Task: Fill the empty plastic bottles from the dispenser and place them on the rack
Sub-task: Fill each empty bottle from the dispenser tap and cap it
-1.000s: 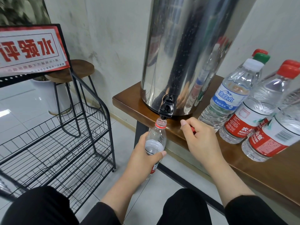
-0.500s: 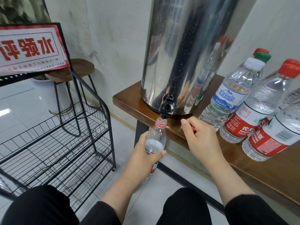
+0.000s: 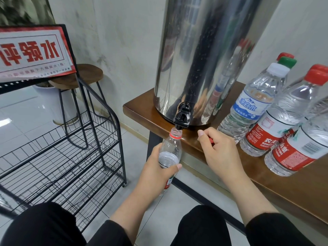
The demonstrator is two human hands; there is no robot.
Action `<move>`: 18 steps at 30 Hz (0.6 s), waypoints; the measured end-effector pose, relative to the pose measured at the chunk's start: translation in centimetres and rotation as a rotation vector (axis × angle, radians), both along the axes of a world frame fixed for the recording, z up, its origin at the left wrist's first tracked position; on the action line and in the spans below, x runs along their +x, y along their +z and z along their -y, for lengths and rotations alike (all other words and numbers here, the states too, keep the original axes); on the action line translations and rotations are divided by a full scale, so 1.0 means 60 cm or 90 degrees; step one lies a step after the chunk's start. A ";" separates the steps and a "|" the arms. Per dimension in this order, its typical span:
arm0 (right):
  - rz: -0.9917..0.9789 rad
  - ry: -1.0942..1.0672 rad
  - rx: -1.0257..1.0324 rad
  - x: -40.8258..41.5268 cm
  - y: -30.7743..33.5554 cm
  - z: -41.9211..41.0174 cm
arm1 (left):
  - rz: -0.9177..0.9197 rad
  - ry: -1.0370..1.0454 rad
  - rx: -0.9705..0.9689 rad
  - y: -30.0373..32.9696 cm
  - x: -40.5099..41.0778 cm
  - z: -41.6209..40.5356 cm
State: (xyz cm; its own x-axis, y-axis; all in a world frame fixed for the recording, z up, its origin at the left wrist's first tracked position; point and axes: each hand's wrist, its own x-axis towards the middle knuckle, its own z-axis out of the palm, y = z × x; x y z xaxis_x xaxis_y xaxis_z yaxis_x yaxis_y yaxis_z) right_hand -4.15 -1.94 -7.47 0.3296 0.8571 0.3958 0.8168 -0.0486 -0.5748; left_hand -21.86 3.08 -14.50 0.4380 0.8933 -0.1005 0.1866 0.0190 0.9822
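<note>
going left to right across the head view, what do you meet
red sign → wire rack → wooden stool → left hand holding the open bottle under the tap → right hand → blue-label bottle → red-label bottles

My left hand (image 3: pixel 156 167) grips an uncapped bottle (image 3: pixel 170 151), its mouth right under the black tap (image 3: pixel 182 116) of the steel dispenser (image 3: pixel 204 55). My right hand (image 3: pixel 222 153) pinches a red cap (image 3: pixel 211 140) at the surface (image 3: pixel 284 189) edge; the wire rack (image 3: pixel 58 153) stands left.
</note>
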 end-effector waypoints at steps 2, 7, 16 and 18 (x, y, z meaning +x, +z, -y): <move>0.001 -0.001 -0.005 0.001 0.000 0.000 | 0.000 0.002 0.001 0.000 0.000 0.000; 0.000 0.005 0.003 0.000 0.000 0.001 | -0.003 0.004 0.002 0.000 -0.001 0.000; 0.008 0.004 0.005 0.002 -0.002 -0.002 | 0.005 0.002 -0.003 0.000 -0.001 0.001; 0.005 0.007 0.006 0.002 -0.002 -0.002 | 0.005 0.003 -0.003 -0.001 -0.002 0.001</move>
State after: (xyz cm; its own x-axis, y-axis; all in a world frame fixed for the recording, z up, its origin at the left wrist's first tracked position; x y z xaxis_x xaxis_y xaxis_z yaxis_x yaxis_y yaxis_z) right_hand -4.04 -1.83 -7.61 0.3170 0.8570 0.4064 0.8219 -0.0345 -0.5685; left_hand -21.95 3.01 -14.55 0.4346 0.8950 -0.1009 0.1781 0.0244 0.9837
